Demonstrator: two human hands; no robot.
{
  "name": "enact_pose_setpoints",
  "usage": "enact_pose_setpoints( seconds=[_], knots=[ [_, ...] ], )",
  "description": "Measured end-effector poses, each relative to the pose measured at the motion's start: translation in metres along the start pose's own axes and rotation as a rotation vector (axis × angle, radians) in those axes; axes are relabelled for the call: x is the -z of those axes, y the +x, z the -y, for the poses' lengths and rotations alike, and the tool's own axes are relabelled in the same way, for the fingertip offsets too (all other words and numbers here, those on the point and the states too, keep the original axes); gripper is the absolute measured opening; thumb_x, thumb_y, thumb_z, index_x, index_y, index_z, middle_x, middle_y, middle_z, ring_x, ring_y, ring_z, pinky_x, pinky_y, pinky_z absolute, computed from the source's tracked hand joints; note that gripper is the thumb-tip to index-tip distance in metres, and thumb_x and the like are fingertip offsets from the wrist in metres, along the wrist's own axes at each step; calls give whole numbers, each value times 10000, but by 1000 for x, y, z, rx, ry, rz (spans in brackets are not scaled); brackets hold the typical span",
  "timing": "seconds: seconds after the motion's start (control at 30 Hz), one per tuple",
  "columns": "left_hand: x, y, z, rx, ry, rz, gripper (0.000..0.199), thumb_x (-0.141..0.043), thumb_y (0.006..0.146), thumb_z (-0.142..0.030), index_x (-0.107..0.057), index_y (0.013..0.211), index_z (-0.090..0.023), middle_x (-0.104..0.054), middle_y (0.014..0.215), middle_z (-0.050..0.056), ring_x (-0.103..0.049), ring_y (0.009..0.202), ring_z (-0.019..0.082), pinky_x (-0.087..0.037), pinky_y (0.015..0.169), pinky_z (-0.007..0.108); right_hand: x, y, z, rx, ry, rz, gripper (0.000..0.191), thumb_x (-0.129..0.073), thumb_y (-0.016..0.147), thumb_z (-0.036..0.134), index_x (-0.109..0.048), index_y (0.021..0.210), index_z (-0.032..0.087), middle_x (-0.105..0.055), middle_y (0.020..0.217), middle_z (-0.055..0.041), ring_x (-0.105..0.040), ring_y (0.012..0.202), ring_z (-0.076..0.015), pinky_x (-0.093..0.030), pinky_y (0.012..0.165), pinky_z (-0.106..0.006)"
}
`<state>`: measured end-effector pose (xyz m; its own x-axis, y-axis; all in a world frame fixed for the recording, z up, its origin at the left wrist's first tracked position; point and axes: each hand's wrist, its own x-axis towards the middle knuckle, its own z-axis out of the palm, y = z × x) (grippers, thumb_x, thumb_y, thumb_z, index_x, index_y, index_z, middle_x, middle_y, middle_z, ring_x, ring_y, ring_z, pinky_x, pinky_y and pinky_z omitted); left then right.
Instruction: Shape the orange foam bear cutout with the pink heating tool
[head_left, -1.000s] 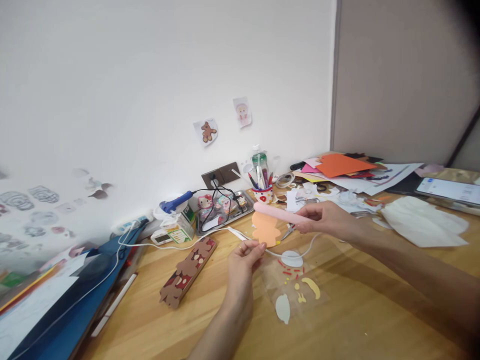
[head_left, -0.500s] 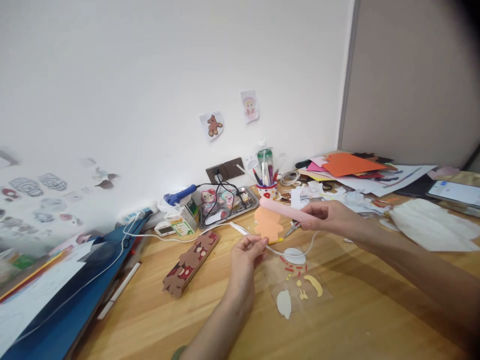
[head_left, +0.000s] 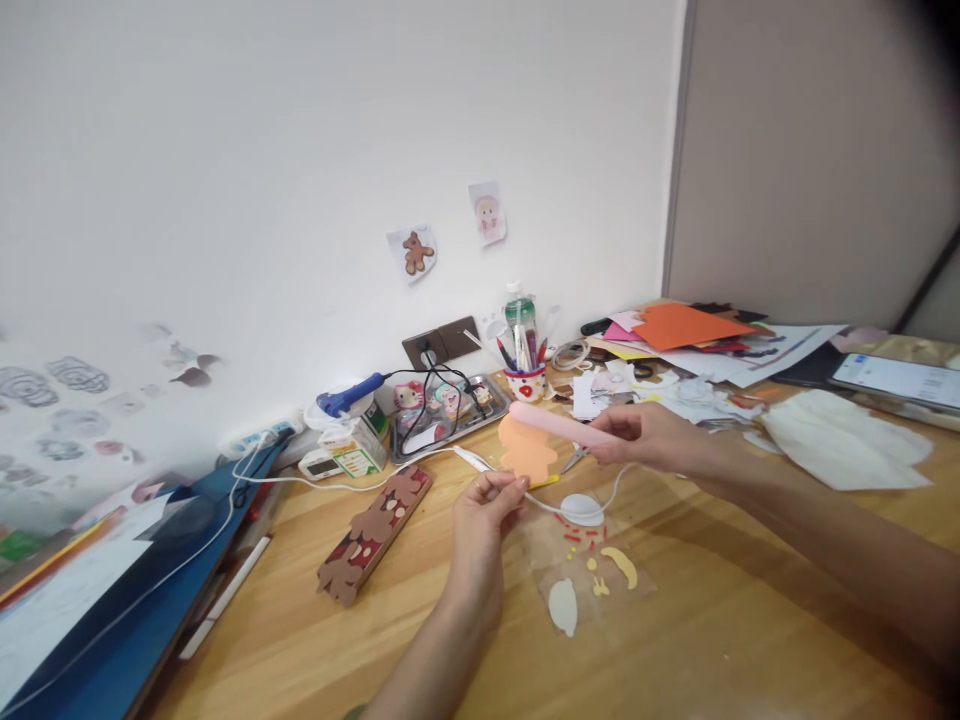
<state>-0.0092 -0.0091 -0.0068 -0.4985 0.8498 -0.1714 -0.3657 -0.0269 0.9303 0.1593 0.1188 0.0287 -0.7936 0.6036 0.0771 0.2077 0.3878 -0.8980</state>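
Pinched by its lower edge in my left hand (head_left: 491, 520) is a peach-orange figure-shaped cutout (head_left: 525, 455), upright, with a bit of yellow along its bottom. My right hand (head_left: 637, 435) grips a smooth pink wand (head_left: 559, 424) with a white cord (head_left: 619, 490); its rounded tip overlaps the cutout's top, and I cannot tell whether they touch. Below the hands, a clear sheet (head_left: 540, 570) lies on the table with white ovals, red strips and a yellow curved piece (head_left: 621, 567) on it. Scissors (head_left: 574, 458) show partly behind the wand.
A brown bear-patterned case (head_left: 375, 535) lies left of my left hand. Behind stand a metal tray (head_left: 491, 400), a pen cup (head_left: 525, 383) and a blue glue gun (head_left: 349, 395). Paper scraps, orange paper (head_left: 690, 326), a white cloth-like sheet (head_left: 847, 440) and a phone (head_left: 900, 378) lie at right.
The whole view has shifted slightly, so most things appear a little farther left. Both hands keep their hold, and the wand stays over the cutout's top.
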Motion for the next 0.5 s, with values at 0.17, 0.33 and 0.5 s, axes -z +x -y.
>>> enact_pose_setpoints(
  seconds=[0.17, 0.33, 0.5],
  knots=[
    [1, 1, 2, 3, 9, -2, 234, -708, 503, -257, -557, 631, -133, -540, 622, -8, -473, 535, 66, -378, 531, 184, -1, -2, 2, 12, -13, -17, 305, -572, 646, 404, -577, 832, 162, -580, 764, -19, -524, 711, -167, -369, 588, -251],
    [1, 2, 3, 8, 8, -2, 230, -706, 505, -256, -552, 626, -136, -546, 621, -19, -471, 519, 57, -369, 527, 175, -3, -2, 4, 7, -24, 5, 291, -591, 622, 395, -587, 795, 161, -570, 719, -13, -513, 662, -150, -358, 554, -241],
    [0, 2, 4, 5, 21, -4, 220, -712, 495, -249, -559, 608, -139, -535, 578, -34, -462, 506, 53, -362, 519, 170, -6, -2, 4, 14, -31, 10, 291, -594, 617, 395, -588, 795, 165, -571, 727, -11, -511, 659, -149, -354, 545, -236]
  ],
)
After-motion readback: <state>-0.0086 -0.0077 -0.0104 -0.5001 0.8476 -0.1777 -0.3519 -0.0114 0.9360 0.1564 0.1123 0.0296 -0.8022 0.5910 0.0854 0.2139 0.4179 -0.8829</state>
